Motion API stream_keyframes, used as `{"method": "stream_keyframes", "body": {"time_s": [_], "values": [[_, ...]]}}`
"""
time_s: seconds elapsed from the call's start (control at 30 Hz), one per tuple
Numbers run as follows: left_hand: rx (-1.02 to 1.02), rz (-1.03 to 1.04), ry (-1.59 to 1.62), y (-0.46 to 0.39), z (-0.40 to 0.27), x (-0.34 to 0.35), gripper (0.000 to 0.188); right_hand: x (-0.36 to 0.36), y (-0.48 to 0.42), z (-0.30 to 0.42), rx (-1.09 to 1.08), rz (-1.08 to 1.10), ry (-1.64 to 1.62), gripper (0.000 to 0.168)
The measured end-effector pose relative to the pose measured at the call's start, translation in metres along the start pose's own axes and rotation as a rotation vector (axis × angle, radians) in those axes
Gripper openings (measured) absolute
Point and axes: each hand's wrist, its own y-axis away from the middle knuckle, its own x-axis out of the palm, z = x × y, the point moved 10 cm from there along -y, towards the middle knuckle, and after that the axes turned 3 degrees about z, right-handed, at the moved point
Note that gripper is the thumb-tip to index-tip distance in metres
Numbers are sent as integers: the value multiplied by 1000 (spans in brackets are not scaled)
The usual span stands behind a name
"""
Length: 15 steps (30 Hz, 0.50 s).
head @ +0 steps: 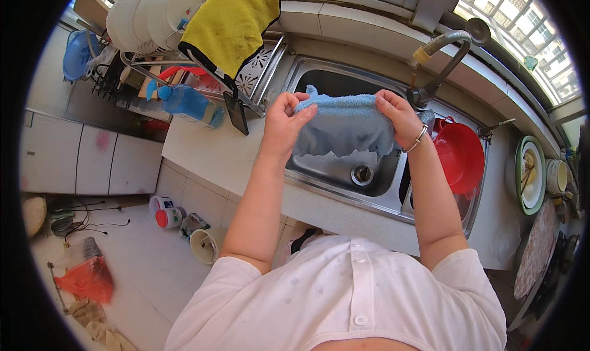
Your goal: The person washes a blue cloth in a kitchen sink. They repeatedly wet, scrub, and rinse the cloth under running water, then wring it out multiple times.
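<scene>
A light blue cloth (343,120) is stretched between my two hands over the left basin of a stainless steel sink (318,192). My left hand (286,120) pinches one upper corner between thumb and fingers. The other upper corner is gripped by my right hand (400,119), which has a bracelet at the wrist. Beneath the cloth's lower edge shows the round drain (362,175) of the basin. The faucet (438,60) stands behind the sink, to the right of my right hand. A red colander or basin (460,157) rests over the right basin, beside my right forearm.
On the left, a dish rack (161,58) holds white plates (173,14), with a yellow cloth (235,26) draped over it. A bottle of blue liquid (189,104) and a phone-like dark object (236,113) are beside the rack. Bowls (530,176) stand at the right; a bin (207,246) is on the floor.
</scene>
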Motion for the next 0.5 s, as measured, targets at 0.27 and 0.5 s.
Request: {"method": "stream_keyframes", "body": {"time_s": [0.27,0.5], "values": [[-204,41,407,19,11,-5,23,26,0,38,-41,-69,-69,14],[-566,353,210,50,72,11,53,49,6,55,-30,-95,-5,14]]}}
